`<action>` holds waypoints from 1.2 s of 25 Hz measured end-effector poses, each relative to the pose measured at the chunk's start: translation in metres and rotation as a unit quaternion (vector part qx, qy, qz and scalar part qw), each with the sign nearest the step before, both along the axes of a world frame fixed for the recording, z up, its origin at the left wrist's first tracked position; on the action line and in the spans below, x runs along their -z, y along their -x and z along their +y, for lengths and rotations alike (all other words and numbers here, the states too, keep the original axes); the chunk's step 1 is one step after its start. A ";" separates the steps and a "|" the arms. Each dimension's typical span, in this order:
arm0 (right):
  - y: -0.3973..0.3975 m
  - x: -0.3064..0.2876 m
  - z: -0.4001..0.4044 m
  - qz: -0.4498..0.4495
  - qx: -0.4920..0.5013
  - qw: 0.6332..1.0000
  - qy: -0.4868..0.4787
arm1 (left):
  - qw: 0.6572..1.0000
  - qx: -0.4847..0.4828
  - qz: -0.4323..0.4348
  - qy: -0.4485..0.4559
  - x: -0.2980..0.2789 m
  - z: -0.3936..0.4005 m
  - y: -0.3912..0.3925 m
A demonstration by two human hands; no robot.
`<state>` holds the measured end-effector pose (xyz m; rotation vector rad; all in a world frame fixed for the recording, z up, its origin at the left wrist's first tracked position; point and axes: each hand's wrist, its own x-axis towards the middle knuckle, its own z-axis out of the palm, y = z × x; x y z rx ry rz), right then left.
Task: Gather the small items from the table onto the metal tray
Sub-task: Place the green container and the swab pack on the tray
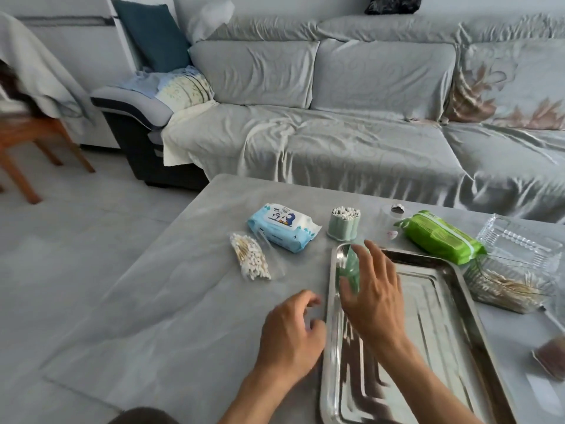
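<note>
While nothing yet lies on the metal tray (434, 304), every small item sits beyond or beside it on the bench (153, 301), so the coming reach turns on which hand is nearer what. Farthest left is the clear bag of cotton swabs (250, 261), its long axis running away from the person and slightly rightward; it lies up and to the left of the left hand (290, 335), which is the nearer one for it. That left grip is narrow, fingers loosely curled and holding nothing, just beside the tray's left rim. Next comes the blue wipes pack (282, 227), lying slantwise, then the green swab cup (344, 223) standing upright just past the tray's far left corner. The right hand (374, 293) hovers over that corner with its grip wide, fingers spread and pointing toward the cup, empty as far as can be told; a green reflection shows in the tray beneath it. My judgement is that the cup, straight ahead of those fingertips, is the right hand's natural target. Farther right, the green wipes pack (440, 237) overlaps the tray's far rim, and a clear box of swabs (507, 286) sits against its right side.
</note>
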<state>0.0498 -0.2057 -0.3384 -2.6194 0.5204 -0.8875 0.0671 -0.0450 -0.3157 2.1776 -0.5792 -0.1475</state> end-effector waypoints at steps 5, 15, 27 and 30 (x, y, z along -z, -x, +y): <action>-0.023 -0.007 0.055 0.078 -0.129 0.988 0.025 | 0.955 -0.063 -0.090 -0.277 0.017 0.036 -0.087; -0.025 0.000 0.084 0.183 -0.136 0.950 -0.215 | 0.973 -0.150 -0.127 -0.123 0.047 0.041 -0.130; 0.001 -0.022 0.037 -0.084 -0.024 0.804 -0.588 | 0.982 0.111 -0.133 0.074 0.000 0.015 -0.011; 0.023 -0.027 0.024 -0.091 -0.052 0.834 -0.542 | 0.986 0.013 0.009 0.167 -0.006 0.013 0.002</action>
